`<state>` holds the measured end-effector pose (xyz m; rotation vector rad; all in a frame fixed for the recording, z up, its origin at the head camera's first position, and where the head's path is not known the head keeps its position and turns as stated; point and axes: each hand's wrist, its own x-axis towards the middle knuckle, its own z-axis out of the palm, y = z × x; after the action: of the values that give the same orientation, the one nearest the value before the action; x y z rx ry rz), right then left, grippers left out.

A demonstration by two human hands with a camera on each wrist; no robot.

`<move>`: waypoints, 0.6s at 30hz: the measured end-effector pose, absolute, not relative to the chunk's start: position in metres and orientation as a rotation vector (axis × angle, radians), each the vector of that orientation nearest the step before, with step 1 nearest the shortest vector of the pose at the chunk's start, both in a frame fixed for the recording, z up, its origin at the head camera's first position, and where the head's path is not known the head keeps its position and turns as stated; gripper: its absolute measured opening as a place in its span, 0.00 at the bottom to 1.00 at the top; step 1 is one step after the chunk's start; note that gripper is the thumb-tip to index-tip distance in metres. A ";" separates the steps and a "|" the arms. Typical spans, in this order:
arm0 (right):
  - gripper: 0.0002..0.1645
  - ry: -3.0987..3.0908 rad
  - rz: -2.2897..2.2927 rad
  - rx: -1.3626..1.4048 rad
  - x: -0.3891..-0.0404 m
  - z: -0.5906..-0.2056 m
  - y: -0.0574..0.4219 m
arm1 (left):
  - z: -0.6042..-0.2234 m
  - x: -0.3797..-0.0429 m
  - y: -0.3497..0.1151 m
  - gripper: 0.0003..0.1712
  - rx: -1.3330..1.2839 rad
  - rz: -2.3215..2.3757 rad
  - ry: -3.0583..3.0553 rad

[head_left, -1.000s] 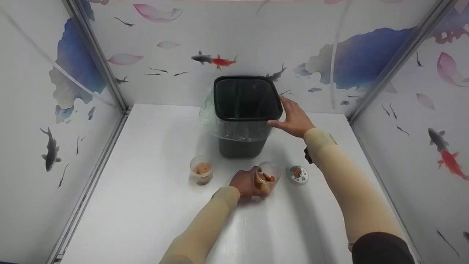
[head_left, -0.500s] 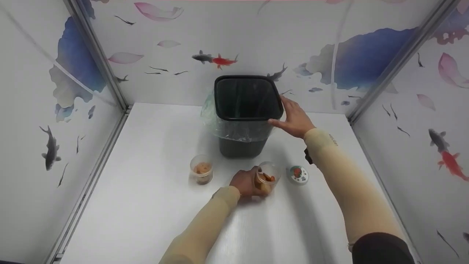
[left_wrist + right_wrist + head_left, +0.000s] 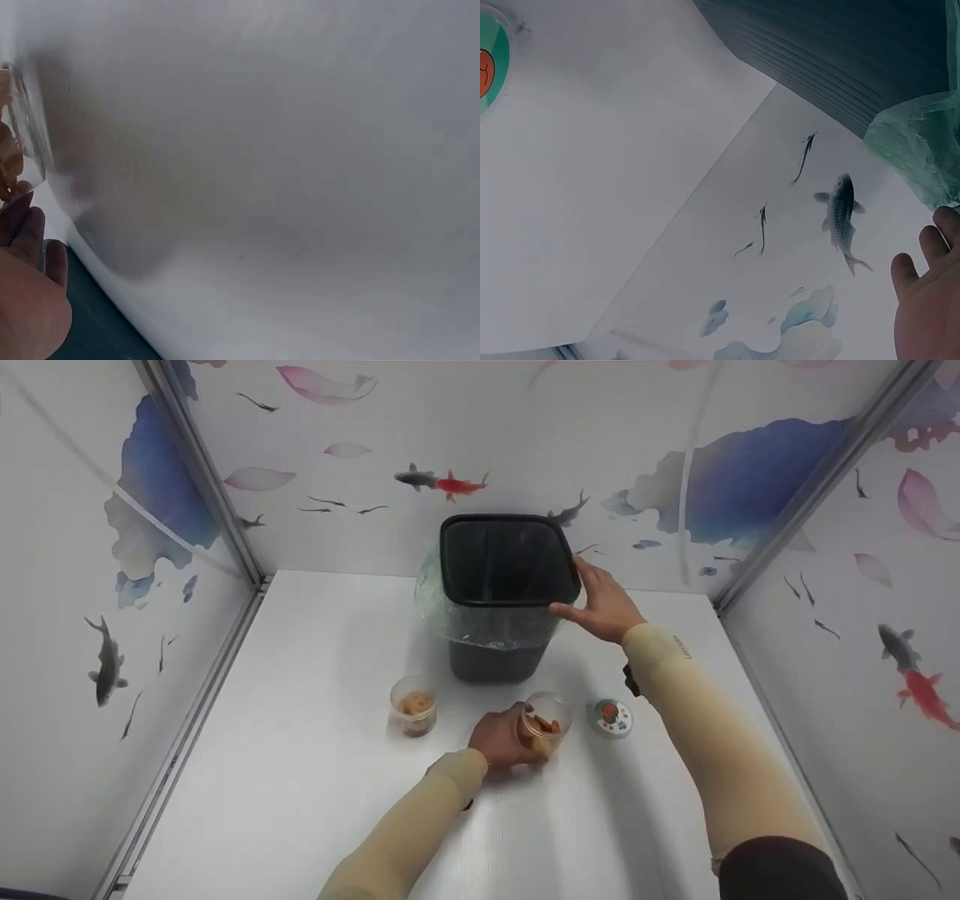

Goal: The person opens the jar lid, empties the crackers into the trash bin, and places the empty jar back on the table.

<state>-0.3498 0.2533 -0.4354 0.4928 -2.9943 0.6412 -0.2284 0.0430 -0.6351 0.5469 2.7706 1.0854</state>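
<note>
A clear plastic tub [image 3: 417,727] of orange pieces [image 3: 414,703] stands left of the left hand [image 3: 504,737]. Behind, a liner-draped bin [image 3: 497,666] nears the back wall [image 3: 337,540]. The left fingers curl round a second tub [image 3: 553,741] on their right, mouth up, long axis near upright. The right hand [image 3: 604,606], farther from it, touches the bin's right side, fingers spread. A printed lid [image 3: 615,720] lies rightmost, across a gap.
</note>
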 end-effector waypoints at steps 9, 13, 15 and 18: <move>0.67 -3.009 0.670 0.438 -0.350 -0.439 0.252 | -0.607 -0.208 0.020 0.51 0.545 1.348 2.758; 0.68 -3.020 0.694 0.417 -0.351 -0.441 0.251 | -0.582 -0.197 0.007 0.55 0.597 1.407 2.802; 0.68 -3.024 0.699 0.406 -0.351 -0.441 0.251 | -0.566 -0.193 0.000 0.55 0.649 1.467 2.806; 0.68 -3.035 0.700 0.395 -0.352 -0.441 0.250 | -0.539 -0.189 -0.012 0.52 0.750 1.600 2.776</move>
<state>-0.3517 0.2499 -0.4413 0.3952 -3.0352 0.6997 -0.1889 -0.0115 -0.5388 0.7495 2.7763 1.5998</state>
